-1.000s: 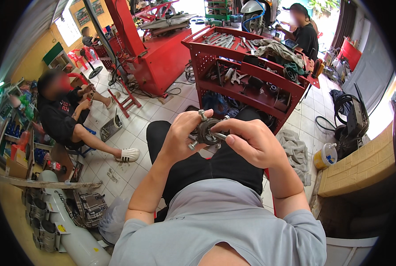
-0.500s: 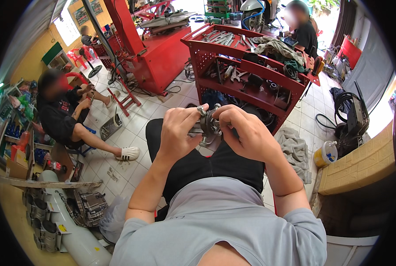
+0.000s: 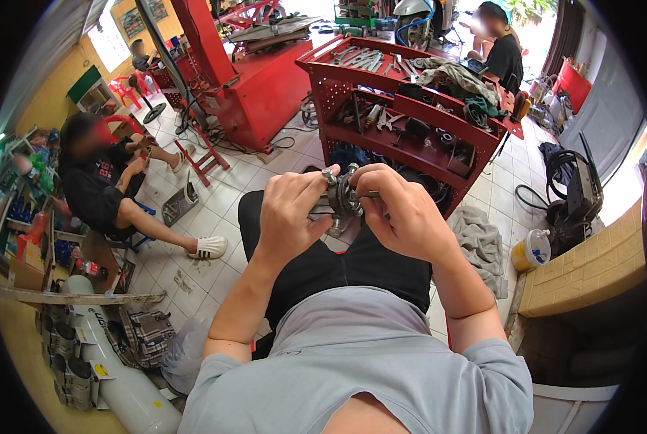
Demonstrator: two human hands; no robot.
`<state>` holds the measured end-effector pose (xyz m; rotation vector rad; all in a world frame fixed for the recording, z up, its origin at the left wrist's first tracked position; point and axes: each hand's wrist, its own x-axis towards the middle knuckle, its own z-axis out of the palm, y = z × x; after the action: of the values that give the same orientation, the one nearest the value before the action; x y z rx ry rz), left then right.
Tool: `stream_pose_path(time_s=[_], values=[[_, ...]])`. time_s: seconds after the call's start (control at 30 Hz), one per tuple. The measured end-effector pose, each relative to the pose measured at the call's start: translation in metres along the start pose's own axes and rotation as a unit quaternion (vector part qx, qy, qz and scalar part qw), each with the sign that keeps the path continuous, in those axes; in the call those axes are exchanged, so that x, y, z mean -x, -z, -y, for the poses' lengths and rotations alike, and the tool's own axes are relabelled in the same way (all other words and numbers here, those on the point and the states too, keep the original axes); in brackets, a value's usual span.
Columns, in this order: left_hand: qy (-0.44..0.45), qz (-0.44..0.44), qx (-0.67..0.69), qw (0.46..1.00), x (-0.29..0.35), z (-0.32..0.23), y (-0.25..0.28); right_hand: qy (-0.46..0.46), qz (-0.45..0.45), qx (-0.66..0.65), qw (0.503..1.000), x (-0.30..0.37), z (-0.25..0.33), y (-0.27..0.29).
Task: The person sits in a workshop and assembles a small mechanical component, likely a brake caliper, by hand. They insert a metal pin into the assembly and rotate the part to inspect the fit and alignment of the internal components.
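Above my lap, my left hand [image 3: 294, 210] is closed round the left side of a round metal part with bolts [image 3: 347, 197]. Several bolt-like ends stick out round its rim, and my fingers cover some of it. My right hand [image 3: 404, 210] is at the part's right side with fingers curled and closed. A thin metal piece [image 3: 369, 194] shows by the right fingertips; its full shape is hidden. Just beyond both hands stands a red tool trolley [image 3: 403, 88].
Wrenches [image 3: 363, 59] and a rag [image 3: 454, 76] lie on the trolley. A seated person [image 3: 95, 173] is at left beside a grey tray [image 3: 180, 204]; another person [image 3: 504, 58] is far right. A grey cloth [image 3: 475, 242] and a clear bucket [image 3: 532, 250] sit on the floor at right.
My right fingers have shifted slightly against the part, and the thin metal piece shows more plainly. My left hand stays in place. The far-right person's head has moved a little.
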<state>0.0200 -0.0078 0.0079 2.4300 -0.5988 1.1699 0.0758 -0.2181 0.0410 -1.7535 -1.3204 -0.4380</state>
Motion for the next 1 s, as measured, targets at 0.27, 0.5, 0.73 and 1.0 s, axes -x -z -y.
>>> stream_pose_path(time_s=[0.27,0.5,0.73,1.0], values=[[0.001,0.003,-0.01,1.0,0.001,-0.001,0.0,-0.037,0.031,0.053,0.997,0.0,0.008,0.007],[0.001,-0.004,-0.002,1.0,-0.003,-0.006,0.003,-0.041,0.031,0.014,0.999,0.0,0.006,0.005],[-0.003,-0.008,-0.001,1.0,-0.003,-0.006,0.001,-0.019,0.007,0.048,0.999,0.0,0.008,0.003],[-0.008,-0.004,0.001,1.0,-0.003,-0.006,0.001,-0.069,0.051,0.037,0.996,0.001,0.01,0.008]])
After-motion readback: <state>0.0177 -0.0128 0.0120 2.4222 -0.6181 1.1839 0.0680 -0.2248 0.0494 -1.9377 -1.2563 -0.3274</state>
